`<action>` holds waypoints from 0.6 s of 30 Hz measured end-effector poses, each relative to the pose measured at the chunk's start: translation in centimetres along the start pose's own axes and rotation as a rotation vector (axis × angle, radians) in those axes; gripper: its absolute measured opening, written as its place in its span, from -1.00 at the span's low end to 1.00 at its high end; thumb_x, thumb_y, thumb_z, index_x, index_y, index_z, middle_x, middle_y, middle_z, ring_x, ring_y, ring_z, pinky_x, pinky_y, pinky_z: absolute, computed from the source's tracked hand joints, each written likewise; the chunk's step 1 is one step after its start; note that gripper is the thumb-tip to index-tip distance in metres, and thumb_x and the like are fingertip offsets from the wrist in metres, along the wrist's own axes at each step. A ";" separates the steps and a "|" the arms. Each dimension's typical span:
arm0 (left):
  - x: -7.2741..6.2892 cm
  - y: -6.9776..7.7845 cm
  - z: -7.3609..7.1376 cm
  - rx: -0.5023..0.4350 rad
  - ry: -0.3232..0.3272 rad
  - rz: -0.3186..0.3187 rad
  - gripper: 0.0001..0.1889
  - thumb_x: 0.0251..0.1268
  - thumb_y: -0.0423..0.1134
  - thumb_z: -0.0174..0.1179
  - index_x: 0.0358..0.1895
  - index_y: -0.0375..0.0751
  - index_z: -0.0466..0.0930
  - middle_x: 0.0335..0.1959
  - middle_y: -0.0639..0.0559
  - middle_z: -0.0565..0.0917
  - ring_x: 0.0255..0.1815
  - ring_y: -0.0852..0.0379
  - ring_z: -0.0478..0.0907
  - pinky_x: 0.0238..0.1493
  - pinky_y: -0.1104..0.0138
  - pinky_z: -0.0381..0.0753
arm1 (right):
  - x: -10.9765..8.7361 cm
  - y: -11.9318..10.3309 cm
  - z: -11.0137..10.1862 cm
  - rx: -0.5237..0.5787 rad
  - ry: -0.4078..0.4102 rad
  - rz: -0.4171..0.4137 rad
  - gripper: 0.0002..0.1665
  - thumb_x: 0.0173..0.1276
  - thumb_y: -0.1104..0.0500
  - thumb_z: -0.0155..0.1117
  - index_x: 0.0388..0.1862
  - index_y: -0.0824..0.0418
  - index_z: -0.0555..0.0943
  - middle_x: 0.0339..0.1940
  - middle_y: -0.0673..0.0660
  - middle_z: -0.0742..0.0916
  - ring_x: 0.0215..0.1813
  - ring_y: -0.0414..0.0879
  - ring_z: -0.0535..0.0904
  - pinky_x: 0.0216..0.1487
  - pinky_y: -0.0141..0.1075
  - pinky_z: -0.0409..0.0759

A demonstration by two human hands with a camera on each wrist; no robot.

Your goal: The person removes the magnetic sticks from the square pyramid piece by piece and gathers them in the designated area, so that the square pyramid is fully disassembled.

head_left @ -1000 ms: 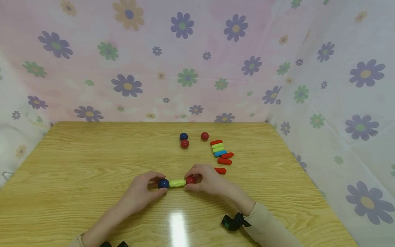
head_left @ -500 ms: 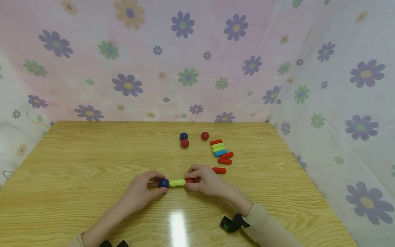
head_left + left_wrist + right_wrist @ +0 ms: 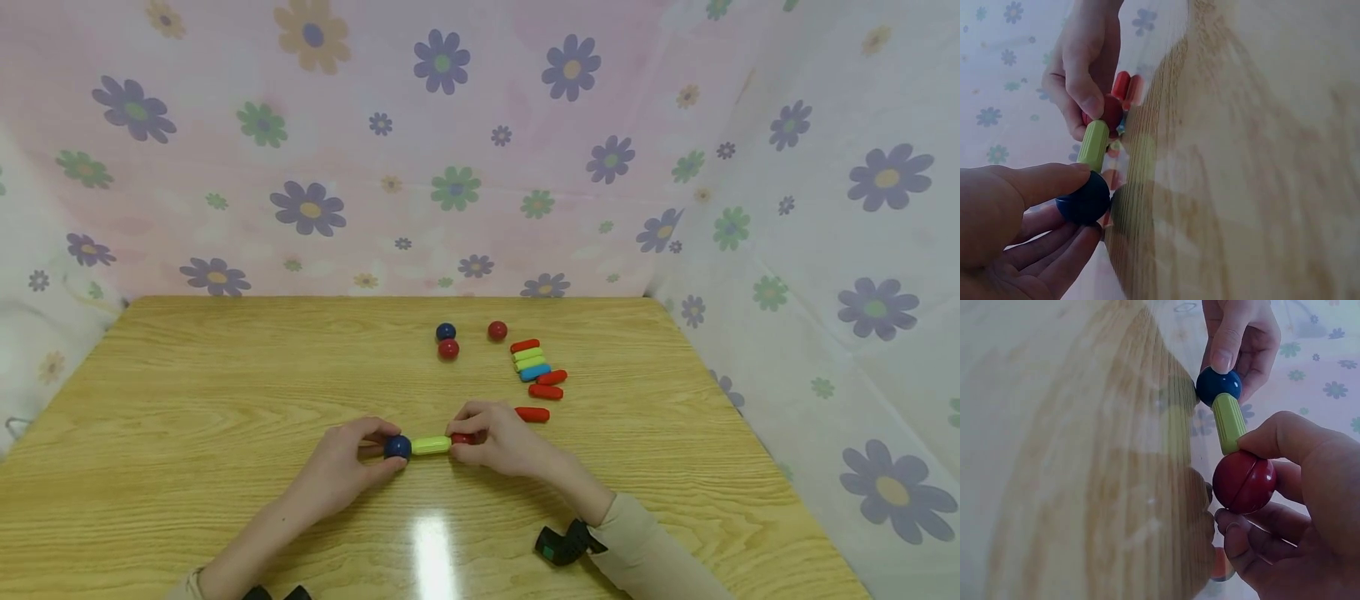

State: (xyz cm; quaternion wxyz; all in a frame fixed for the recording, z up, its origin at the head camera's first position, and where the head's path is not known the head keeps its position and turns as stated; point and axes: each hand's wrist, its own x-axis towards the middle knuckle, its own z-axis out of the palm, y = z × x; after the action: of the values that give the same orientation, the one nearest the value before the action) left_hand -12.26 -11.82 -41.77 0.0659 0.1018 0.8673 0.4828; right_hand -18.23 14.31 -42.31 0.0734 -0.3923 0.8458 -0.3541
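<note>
A yellow-green ribbed rod (image 3: 431,445) lies level between a dark blue ball (image 3: 398,447) and a red ball (image 3: 1245,482), touching both. My left hand (image 3: 347,461) pinches the blue ball between thumb and fingers at the rod's left end. At the other end, my right hand (image 3: 506,438) grips the red ball, which its fingers partly cover in the head view. Both wrist views show the three pieces in one line, low over the wooden table (image 3: 225,375). Whether the balls rest on the table is hard to tell.
Behind the hands sit a blue ball (image 3: 446,332), a red ball (image 3: 448,350) touching it, and another red ball (image 3: 497,331). Right of them lie several red, yellow-green and blue rods (image 3: 535,372). One red rod (image 3: 533,414) is just beyond my right hand.
My right hand has turned slightly around the red ball, covering more of it than a second ago. The left hand, blue ball and rod stay in place.
</note>
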 end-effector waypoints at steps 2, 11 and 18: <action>0.0 0.0 0.0 -0.001 -0.002 -0.003 -0.66 0.18 -0.28 0.44 0.01 -0.23 0.65 0.00 -0.11 0.70 0.00 0.00 0.72 -0.03 0.32 0.71 | 0.0 -0.1 0.0 0.000 0.003 0.012 -0.80 0.31 0.22 0.36 -0.10 0.14 0.79 -0.16 -0.02 0.74 -0.26 -0.29 0.54 -0.29 -0.48 0.54; -0.1 -0.1 0.1 0.008 -0.001 0.008 -0.66 0.18 -0.28 0.44 0.02 -0.23 0.65 0.00 -0.11 0.70 0.00 0.00 0.72 -0.03 0.33 0.71 | 0.0 -0.5 0.0 0.001 0.014 0.047 -0.80 0.32 0.24 0.30 -0.12 0.14 0.78 -0.24 -0.04 0.74 -0.37 -0.32 0.49 -0.37 -0.50 0.48; 0.0 -0.2 0.1 0.012 -0.004 0.022 -0.66 0.18 -0.29 0.44 0.02 -0.24 0.64 0.00 -0.13 0.69 0.00 0.00 0.72 -0.03 0.33 0.71 | 0.0 -0.6 0.0 0.000 0.024 0.075 -0.79 0.32 0.25 0.29 -0.12 0.13 0.78 -0.25 -0.05 0.74 -0.37 -0.32 0.49 -0.39 -0.50 0.46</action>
State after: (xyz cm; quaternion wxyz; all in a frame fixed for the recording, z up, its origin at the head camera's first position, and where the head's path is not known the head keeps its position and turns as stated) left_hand -12.24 -11.81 -41.95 0.0617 0.1127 0.8687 0.4783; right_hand -17.82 14.04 -41.91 0.0764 -0.3560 0.8607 -0.3559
